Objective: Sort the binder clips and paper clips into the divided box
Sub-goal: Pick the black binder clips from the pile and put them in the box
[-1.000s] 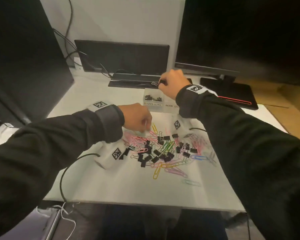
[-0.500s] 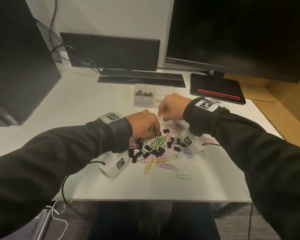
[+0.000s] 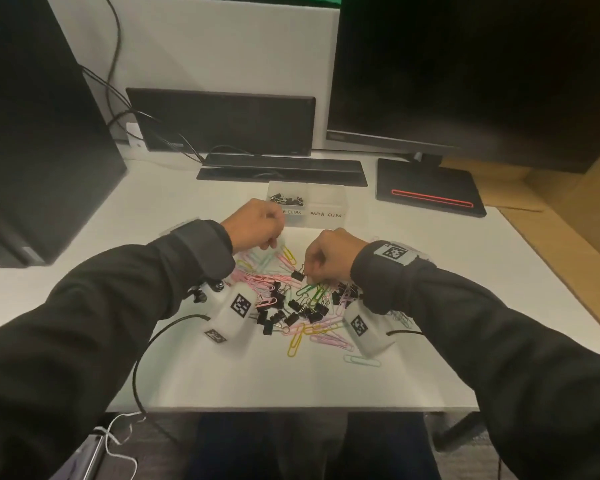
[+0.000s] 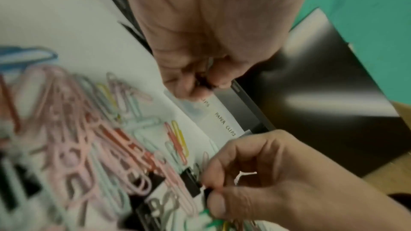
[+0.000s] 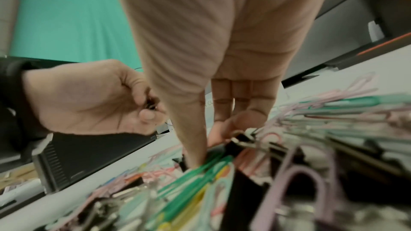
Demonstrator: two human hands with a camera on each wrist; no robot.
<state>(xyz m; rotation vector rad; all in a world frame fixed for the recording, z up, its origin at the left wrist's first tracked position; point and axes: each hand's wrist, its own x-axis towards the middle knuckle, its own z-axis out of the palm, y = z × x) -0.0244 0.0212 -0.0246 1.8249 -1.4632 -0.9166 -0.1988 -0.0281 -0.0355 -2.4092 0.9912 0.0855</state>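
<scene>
A mixed pile [image 3: 291,306] of black binder clips and coloured paper clips lies on the white desk. Behind it stands the clear divided box [image 3: 326,197]; several binder clips [image 3: 286,199] lie in its left compartment, and the right one is labelled paper clips. My left hand [image 3: 274,242] hovers just in front of the box, pinching a small black binder clip [image 5: 152,104], also seen in my left hand [image 4: 204,82] in the left wrist view. My right hand [image 3: 307,271] is at the pile's far edge and pinches another black binder clip [image 3: 298,274].
A black keyboard [image 3: 281,168] lies right behind the box, with a monitor base [image 3: 430,192] to its right and a dark screen [image 3: 222,123] behind. A black computer case [image 3: 32,150] stands at left. Cables trail over the desk's front edge [image 3: 291,408].
My left hand has lifted from the pile toward the box with a binder clip. My right hand has come back from the box to the pile and taken hold of a clip.
</scene>
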